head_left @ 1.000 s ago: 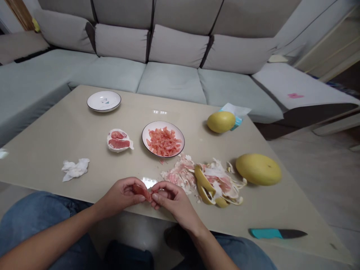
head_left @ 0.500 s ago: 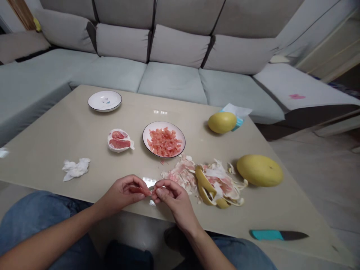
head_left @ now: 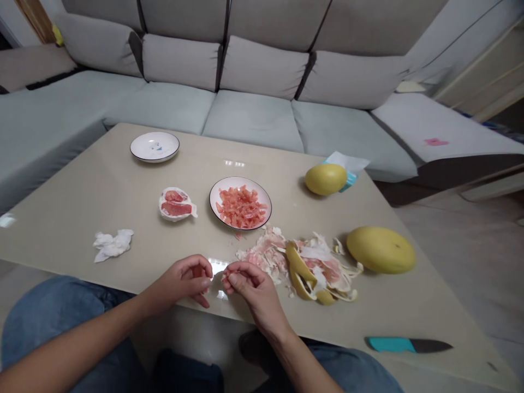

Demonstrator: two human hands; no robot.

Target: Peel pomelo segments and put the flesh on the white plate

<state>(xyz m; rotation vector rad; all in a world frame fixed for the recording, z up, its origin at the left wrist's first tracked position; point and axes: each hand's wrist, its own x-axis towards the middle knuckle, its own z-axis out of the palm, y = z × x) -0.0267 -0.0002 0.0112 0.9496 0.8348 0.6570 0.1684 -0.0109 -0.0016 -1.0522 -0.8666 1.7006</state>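
Above the near table edge, my left hand (head_left: 186,281) is closed with its fingertips pinched. The piece of pomelo flesh it grips is mostly hidden behind the fingers. A short gap to the right, my right hand (head_left: 249,284) pinches a small pale-pink scrap of pomelo membrane (head_left: 225,279). Beyond both hands, a white dark-rimmed plate (head_left: 214,203) bears a heap of pomelo flesh pieces (head_left: 241,207). Left of that plate lies a partly peeled pomelo chunk (head_left: 177,205), red flesh showing in white skin. Torn membrane scraps (head_left: 268,254) lie just past my right hand.
Yellow rind peelings (head_left: 301,270) lie right of the scraps. Two whole pomelos (head_left: 380,250) rest on the right, one by a tissue pack (head_left: 350,177). A teal-handled knife (head_left: 393,344) lies near the front edge. Crumpled tissue (head_left: 113,244) and another plate (head_left: 141,155) are on the left.
My hands have come apart slightly, the left drawing back to the left. The pomelo flesh seen between its fingers earlier is now largely hidden. The view has shifted slightly.
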